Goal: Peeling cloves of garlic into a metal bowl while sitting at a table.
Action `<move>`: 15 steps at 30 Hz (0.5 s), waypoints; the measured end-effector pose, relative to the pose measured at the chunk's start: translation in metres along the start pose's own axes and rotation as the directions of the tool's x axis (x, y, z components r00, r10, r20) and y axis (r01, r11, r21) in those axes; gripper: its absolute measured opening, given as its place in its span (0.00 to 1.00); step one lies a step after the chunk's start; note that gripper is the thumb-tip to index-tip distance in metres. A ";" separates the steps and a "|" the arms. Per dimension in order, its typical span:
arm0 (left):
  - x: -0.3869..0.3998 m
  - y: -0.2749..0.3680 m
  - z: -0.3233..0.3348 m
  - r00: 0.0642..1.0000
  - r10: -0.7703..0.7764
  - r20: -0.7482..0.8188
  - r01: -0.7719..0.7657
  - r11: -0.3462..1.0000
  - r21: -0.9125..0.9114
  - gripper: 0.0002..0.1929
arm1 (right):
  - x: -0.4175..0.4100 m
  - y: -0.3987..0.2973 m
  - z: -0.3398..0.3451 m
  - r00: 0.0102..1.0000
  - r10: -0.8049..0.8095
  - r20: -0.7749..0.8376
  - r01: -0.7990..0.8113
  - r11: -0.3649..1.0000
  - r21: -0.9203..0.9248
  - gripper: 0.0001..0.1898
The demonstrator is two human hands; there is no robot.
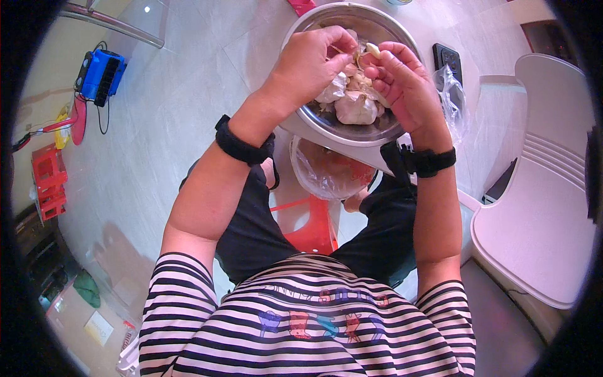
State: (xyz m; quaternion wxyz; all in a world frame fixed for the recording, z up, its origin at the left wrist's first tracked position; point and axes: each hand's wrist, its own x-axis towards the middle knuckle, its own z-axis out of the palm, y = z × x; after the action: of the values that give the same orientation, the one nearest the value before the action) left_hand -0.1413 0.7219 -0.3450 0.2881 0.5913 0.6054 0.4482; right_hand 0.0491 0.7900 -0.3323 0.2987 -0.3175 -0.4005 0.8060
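In front of me, a round stainless steel bowl (346, 135) holds whole garlic bulbs (356, 108) along with loose cloves and papery skins. My right hand (406, 85) pinches a pale peeled garlic clove (373, 50) between thumb and forefinger, over the bowl's right side. Across from it, my left hand (306, 63) hovers above the bowl's left side, thumb and forefinger close together. A thin strand shows by those fingers, but whether they grip it is unclear. Another white bulb (333, 89) lies just below the left fingertips.
Beneath the bowl's near edge, a plastic-lined container (320, 174) sits between my feet, beside red plastic furniture (308, 231). On the right are a phone (447, 59), a clear plastic bag (453, 101) and a white chair (532, 202). A blue device (101, 75) is at far left.
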 end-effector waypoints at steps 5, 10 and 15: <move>0.003 -0.001 -0.003 0.992 0.127 -0.009 -0.125 0.983 0.133 0.09 | 0.002 0.001 -0.003 0.999 0.034 0.032 -0.037 0.995 0.090 0.08; 0.004 0.012 -0.006 1.000 -0.031 0.000 0.031 0.998 0.049 0.08 | 0.001 0.000 -0.001 0.999 0.037 0.011 -0.037 0.999 0.015 0.08; 0.005 0.011 0.000 0.994 0.095 -0.045 -0.101 0.982 -0.156 0.09 | 0.000 0.002 0.000 1.000 0.025 0.016 -0.024 0.997 -0.071 0.09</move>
State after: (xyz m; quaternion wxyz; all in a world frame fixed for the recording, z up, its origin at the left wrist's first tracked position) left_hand -0.1374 0.7260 -0.3342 0.3004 0.5872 0.5432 0.5195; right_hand 0.0481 0.7893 -0.3334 0.2738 -0.3259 -0.4274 0.7976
